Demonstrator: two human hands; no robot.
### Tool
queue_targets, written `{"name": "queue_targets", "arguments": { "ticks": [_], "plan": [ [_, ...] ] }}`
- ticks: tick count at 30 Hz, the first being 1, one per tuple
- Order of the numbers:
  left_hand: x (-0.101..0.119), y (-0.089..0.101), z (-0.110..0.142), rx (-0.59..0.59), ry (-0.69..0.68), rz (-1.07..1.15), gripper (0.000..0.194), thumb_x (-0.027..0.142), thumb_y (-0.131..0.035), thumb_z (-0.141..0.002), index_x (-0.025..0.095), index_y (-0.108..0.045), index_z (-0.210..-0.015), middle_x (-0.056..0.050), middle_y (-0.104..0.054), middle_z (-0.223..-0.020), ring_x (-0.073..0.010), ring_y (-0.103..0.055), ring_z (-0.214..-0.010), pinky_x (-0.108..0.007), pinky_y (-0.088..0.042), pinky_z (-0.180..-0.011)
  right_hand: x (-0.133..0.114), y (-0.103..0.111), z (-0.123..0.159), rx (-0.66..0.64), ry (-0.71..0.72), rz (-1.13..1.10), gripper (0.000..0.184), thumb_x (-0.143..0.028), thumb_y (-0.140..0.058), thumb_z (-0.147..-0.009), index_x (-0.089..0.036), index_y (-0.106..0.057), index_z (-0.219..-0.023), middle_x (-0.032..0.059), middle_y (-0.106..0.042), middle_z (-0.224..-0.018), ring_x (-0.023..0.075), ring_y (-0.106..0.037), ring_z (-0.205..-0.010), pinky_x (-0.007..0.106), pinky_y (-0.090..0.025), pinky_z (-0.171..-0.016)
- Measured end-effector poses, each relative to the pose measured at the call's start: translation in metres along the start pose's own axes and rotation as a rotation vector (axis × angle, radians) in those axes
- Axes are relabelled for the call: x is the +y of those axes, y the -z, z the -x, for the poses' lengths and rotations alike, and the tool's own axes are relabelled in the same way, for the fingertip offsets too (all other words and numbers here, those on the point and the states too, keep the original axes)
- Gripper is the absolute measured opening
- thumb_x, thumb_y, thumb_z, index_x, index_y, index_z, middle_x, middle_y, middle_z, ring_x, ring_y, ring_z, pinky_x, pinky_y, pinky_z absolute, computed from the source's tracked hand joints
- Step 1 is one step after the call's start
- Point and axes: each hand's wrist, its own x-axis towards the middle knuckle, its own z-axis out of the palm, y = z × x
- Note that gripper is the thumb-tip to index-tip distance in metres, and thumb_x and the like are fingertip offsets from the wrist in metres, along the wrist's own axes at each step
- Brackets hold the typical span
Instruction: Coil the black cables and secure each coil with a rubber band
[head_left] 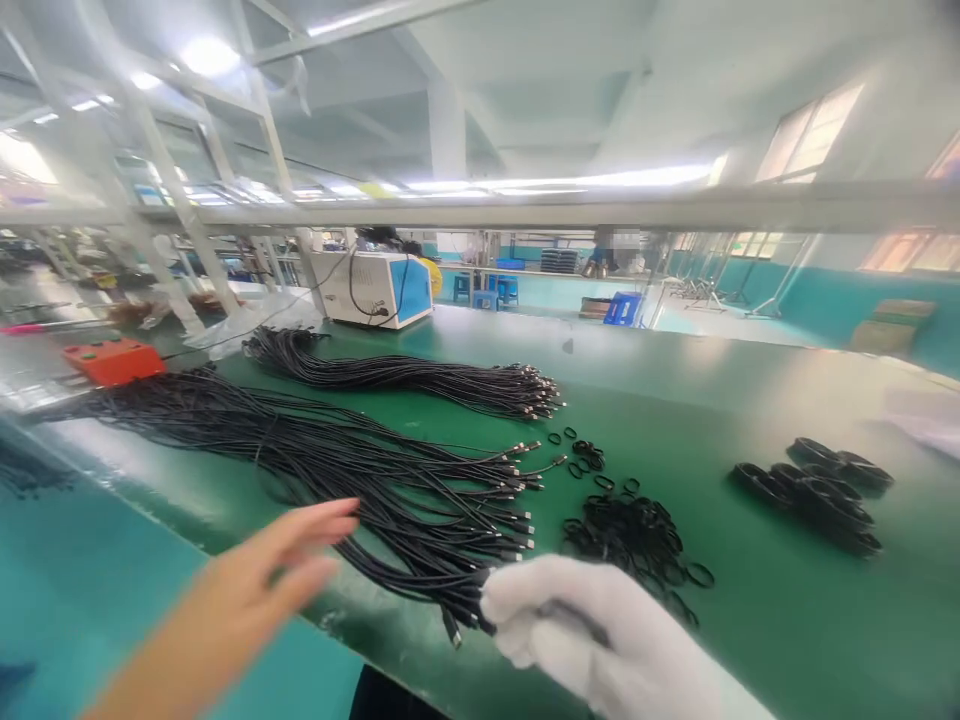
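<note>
My left hand (259, 575), bare and slightly blurred, hovers at the table's front edge beside a large spread of black cables (375, 480). Its fingers are stretched out and apart, holding nothing. My right hand (585, 625), in a white glove, is closed at the connector ends of the nearest cables. Its fingertips pinch a black cable (469, 590); the gripped end is hidden by the glove. A USB plug (451, 628) pokes out just left of the glove. Beyond my right hand lies a heap of small black rings (637, 530).
A second cable bundle (405, 375) lies farther back. At right sit several coiled black cables (817, 490). A white-and-blue machine (375, 288) and an orange control box (112, 361) stand at the back left. A metal rail (480, 213) crosses above the green table (675, 400).
</note>
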Motion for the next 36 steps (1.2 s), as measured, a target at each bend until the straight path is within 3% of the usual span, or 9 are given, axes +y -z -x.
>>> {"name": "queue_targets", "arguments": {
  "ticks": [4, 6, 9, 12, 15, 19, 23, 32, 36],
  "plan": [
    [0.061, -0.07, -0.008, -0.84, -0.149, 0.713, 0.077, 0.049, -0.072, -0.06, 0.024, -0.044, -0.127, -0.004, -0.06, -0.104, -0.0209, -0.057, -0.094, -0.032, -0.044, -0.085, -0.025, -0.002, 0.005, -0.091, 0.247, 0.365, 0.023, -0.038, -0.059, -0.076, -0.026, -0.067, -0.094, 0.007, -0.066, -0.094, 0.0213, -0.06, -0.088, 0.03, -0.048, -0.08],
    [0.079, -0.088, -0.011, -1.014, -0.092, 0.737, 0.061, 0.05, -0.066, -0.065, 0.019, -0.053, -0.115, 0.0, -0.058, -0.076, -0.0134, -0.055, -0.068, -0.024, -0.044, -0.066, -0.03, 0.015, 0.016, 0.102, 0.205, 0.547, 0.025, -0.035, -0.056, -0.077, -0.026, -0.066, -0.097, 0.0069, -0.066, -0.092, 0.0214, -0.061, -0.085, 0.029, -0.049, -0.076],
    [0.084, -0.082, -0.014, -0.677, -0.097, 0.312, 0.028, 0.039, -0.047, -0.082, 0.02, -0.06, -0.098, 0.001, -0.054, -0.07, -0.0117, -0.049, -0.063, -0.021, -0.038, -0.061, -0.029, 0.039, 0.031, 0.397, -0.143, 0.732, 0.023, -0.029, -0.05, -0.078, -0.025, -0.065, -0.096, 0.0042, -0.065, -0.073, 0.0182, -0.061, -0.067, 0.026, -0.049, -0.06],
    [0.083, -0.065, -0.013, -0.369, -0.184, 0.007, 0.028, 0.027, -0.051, -0.08, 0.027, -0.058, -0.106, 0.001, -0.06, -0.086, -0.0147, -0.054, -0.077, -0.022, -0.038, -0.068, -0.017, 0.038, 0.03, 0.274, -0.538, 0.594, 0.019, -0.027, -0.048, -0.08, -0.02, -0.062, -0.091, -0.0014, -0.053, -0.05, 0.0125, -0.053, -0.043, 0.021, -0.042, -0.044],
    [0.094, -0.063, -0.01, -0.52, -0.247, 0.02, 0.038, 0.027, -0.056, -0.076, 0.032, -0.055, -0.114, 0.005, -0.061, -0.08, -0.0131, -0.055, -0.07, -0.02, -0.039, -0.062, 0.006, 0.014, 0.014, 0.036, -0.422, 0.154, 0.017, -0.031, -0.053, -0.08, -0.017, -0.061, -0.085, 0.001, -0.059, -0.065, 0.0091, -0.053, -0.046, 0.018, -0.039, -0.043],
    [0.108, -0.072, -0.016, -0.387, -0.398, -0.005, 0.021, 0.025, -0.046, -0.084, 0.024, -0.066, -0.079, 0.003, -0.057, -0.078, -0.0123, -0.053, -0.075, -0.02, -0.037, -0.065, 0.032, -0.015, -0.001, -0.226, -0.349, -0.456, 0.057, -0.063, -0.059, -0.069, -0.01, -0.059, -0.09, 0.0068, -0.061, -0.072, 0.0124, -0.058, -0.056, 0.022, -0.043, -0.053],
    [0.108, -0.07, -0.031, -0.504, -0.425, 0.084, 0.017, 0.022, -0.05, -0.082, 0.02, -0.065, -0.073, 0.003, -0.053, -0.078, -0.0107, -0.051, -0.073, -0.02, -0.038, -0.065, 0.036, -0.019, -0.001, -0.39, -0.332, -0.91, 0.079, -0.08, -0.039, -0.069, -0.008, -0.056, -0.097, 0.0126, -0.065, -0.082, 0.0223, -0.064, -0.075, 0.032, -0.045, -0.07],
    [0.107, -0.079, -0.043, -0.547, -0.436, 0.183, 0.018, 0.024, -0.052, -0.081, 0.018, -0.066, -0.072, 0.001, -0.053, -0.076, -0.012, -0.051, -0.076, -0.021, -0.039, -0.069, 0.047, -0.014, -0.002, -0.467, -0.325, -0.983, 0.056, -0.037, -0.068, -0.07, 0.003, -0.057, -0.109, 0.0175, -0.068, -0.086, 0.0188, -0.067, -0.075, 0.025, -0.047, -0.065],
    [0.083, -0.103, -0.037, -0.513, -0.38, 0.341, 0.023, 0.028, -0.045, -0.085, 0.018, -0.065, -0.082, -0.002, -0.061, -0.078, -0.0139, -0.055, -0.073, -0.023, -0.043, -0.067, 0.037, -0.008, -0.001, -0.441, -0.126, -1.042, 0.037, -0.032, -0.058, -0.08, -0.007, -0.059, -0.107, 0.0113, -0.07, -0.087, 0.0222, -0.067, -0.08, 0.03, -0.049, -0.067]
  ]
}}
